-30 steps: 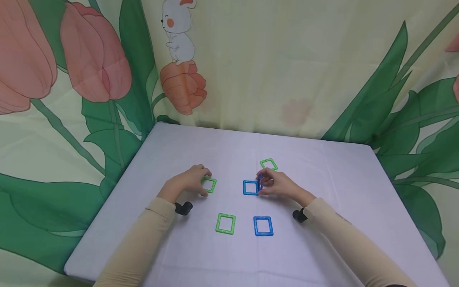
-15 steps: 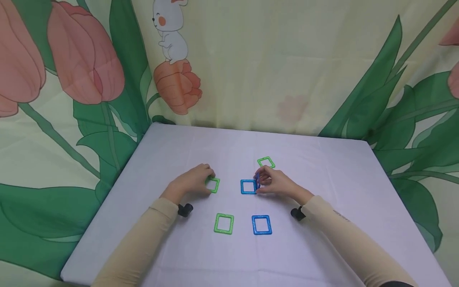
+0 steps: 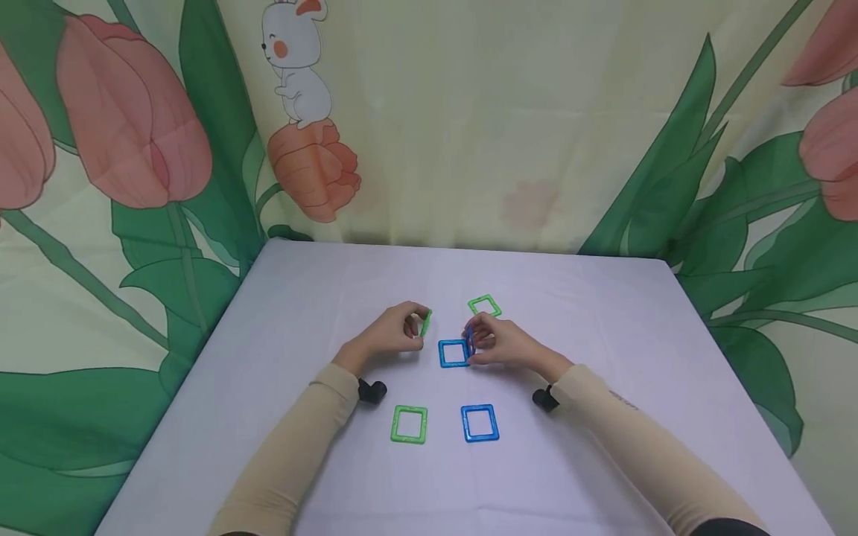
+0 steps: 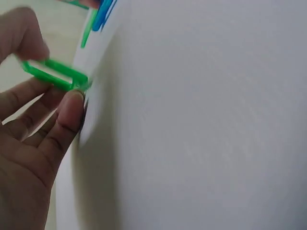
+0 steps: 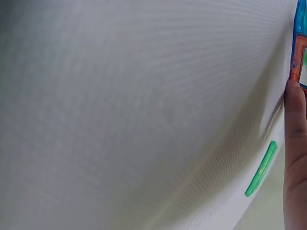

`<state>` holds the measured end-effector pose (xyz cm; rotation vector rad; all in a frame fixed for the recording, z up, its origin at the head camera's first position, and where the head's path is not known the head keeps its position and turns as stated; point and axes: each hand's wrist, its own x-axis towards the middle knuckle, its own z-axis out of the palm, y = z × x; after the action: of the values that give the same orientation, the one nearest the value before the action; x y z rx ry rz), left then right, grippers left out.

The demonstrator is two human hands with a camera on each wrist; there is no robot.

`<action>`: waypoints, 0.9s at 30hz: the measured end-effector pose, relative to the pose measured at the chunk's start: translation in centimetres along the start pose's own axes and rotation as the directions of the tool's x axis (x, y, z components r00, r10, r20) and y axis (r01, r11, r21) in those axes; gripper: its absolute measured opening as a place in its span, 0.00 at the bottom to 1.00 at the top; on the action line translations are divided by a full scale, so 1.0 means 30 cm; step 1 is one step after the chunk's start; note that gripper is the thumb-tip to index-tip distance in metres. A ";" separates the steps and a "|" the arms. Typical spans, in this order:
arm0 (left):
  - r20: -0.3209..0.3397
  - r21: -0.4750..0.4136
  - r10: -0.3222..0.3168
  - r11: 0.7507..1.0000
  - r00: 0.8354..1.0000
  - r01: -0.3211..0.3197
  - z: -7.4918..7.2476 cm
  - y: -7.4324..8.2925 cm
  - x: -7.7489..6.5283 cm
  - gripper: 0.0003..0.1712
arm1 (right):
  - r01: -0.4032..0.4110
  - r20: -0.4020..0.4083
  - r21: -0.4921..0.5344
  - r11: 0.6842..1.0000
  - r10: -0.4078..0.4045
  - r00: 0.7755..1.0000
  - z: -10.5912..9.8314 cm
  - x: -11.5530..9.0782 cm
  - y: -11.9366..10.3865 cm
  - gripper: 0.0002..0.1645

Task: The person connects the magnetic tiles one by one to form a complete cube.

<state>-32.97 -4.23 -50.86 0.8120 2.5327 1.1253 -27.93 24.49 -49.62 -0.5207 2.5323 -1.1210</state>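
Brought nearer the blue frame (image 3: 442, 354), a green frame (image 3: 425, 323) is pinched near-upright in the left hand (image 3: 394, 330). The right hand (image 3: 507, 344) pinches a standing frame (image 3: 471, 341) at the blue one's edge, likely steadying it.

The lifted green square frame (image 4: 67, 71) and the upright frame (image 5: 296, 57), which shows orange in the right wrist view, look like smooth, glossy, see-through plastic, and the flat blue square frame (image 3: 453, 365) and the near green square frame (image 3: 410, 409) look like smooth plastic too. Under them the white tablecloth (image 3: 570, 313) is matt fabric with a fine woven grain and faint creases, while the tulip backdrop (image 3: 436, 149) is printed cloth with soft wrinkles. The beige left sleeve (image 3: 288, 439) and right sleeve (image 3: 643, 432) are soft, matt cloth.
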 end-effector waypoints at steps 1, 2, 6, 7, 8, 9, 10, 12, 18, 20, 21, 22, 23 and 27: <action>0.002 0.007 -0.005 1.000 1.000 0.005 0.008 0.001 0.008 0.34 | -0.002 0.004 0.003 1.000 0.001 1.000 0.002 0.000 -0.002 0.36; 0.003 0.012 -0.009 1.000 1.000 0.009 0.014 0.005 0.013 0.33 | -0.002 0.005 0.002 1.000 0.002 1.000 0.003 0.000 -0.003 0.36; -0.024 0.047 -0.022 0.999 0.999 0.023 0.040 0.022 0.033 0.24 | -0.006 0.001 -0.005 1.000 0.006 1.000 0.005 -0.002 -0.004 0.36; -0.043 0.063 -0.036 0.997 0.998 0.038 0.046 0.029 0.038 0.21 | -0.006 0.001 -0.006 1.000 0.006 1.000 0.005 -0.003 -0.004 0.36; -0.066 0.084 -0.056 0.995 0.996 0.061 0.050 0.038 0.042 0.19 | -0.006 0.000 -0.009 1.000 0.006 1.000 0.005 -0.003 -0.004 0.36; -0.092 0.104 -0.079 0.991 0.993 0.089 0.054 0.050 0.047 0.17 | -0.006 -0.002 -0.010 1.000 0.006 1.000 0.004 -0.004 -0.005 0.36; -0.119 0.126 -0.101 0.985 0.988 0.116 0.056 0.063 0.053 0.17 | -0.007 -0.003 -0.012 1.000 0.007 1.000 0.003 -0.005 -0.005 0.36; -0.166 0.159 -0.146 0.972 0.975 0.173 0.055 0.097 0.067 0.16 | -0.008 -0.007 -0.013 1.000 0.008 1.000 0.001 -0.008 -0.006 0.36; -0.116 0.240 -0.189 0.947 0.975 0.212 0.043 0.168 0.093 0.17 | -0.044 -0.007 -0.011 0.999 0.044 0.999 -0.008 -0.008 -0.015 0.38; -0.092 0.237 -0.187 0.950 0.978 0.204 0.049 0.166 0.090 0.17 | -0.058 0.001 -0.008 0.998 0.058 0.998 -0.008 -0.008 -0.017 0.39; -0.092 0.218 -0.187 0.954 0.978 0.203 0.054 0.160 0.087 0.17 | -0.060 0.004 -0.007 0.998 0.060 0.998 -0.007 -0.007 -0.018 0.39; -0.101 0.198 -0.187 0.959 0.977 0.204 0.061 0.153 0.082 0.16 | -0.062 0.007 -0.005 0.998 0.062 0.998 -0.005 -0.007 -0.018 0.39; -0.114 0.180 -0.177 0.964 0.978 0.196 0.066 0.144 0.076 0.15 | -0.063 0.010 -0.008 0.998 0.063 0.998 -0.003 -0.006 -0.017 0.39; -0.165 0.087 -0.143 0.984 0.976 0.159 0.076 0.101 0.058 0.10 | -0.066 0.003 -0.015 0.998 0.066 0.998 -0.002 -0.005 -0.008 0.39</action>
<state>-32.21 -0.19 -50.13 0.5604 2.7468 1.0606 -27.78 24.45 -49.37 -0.4391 2.5368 -1.0781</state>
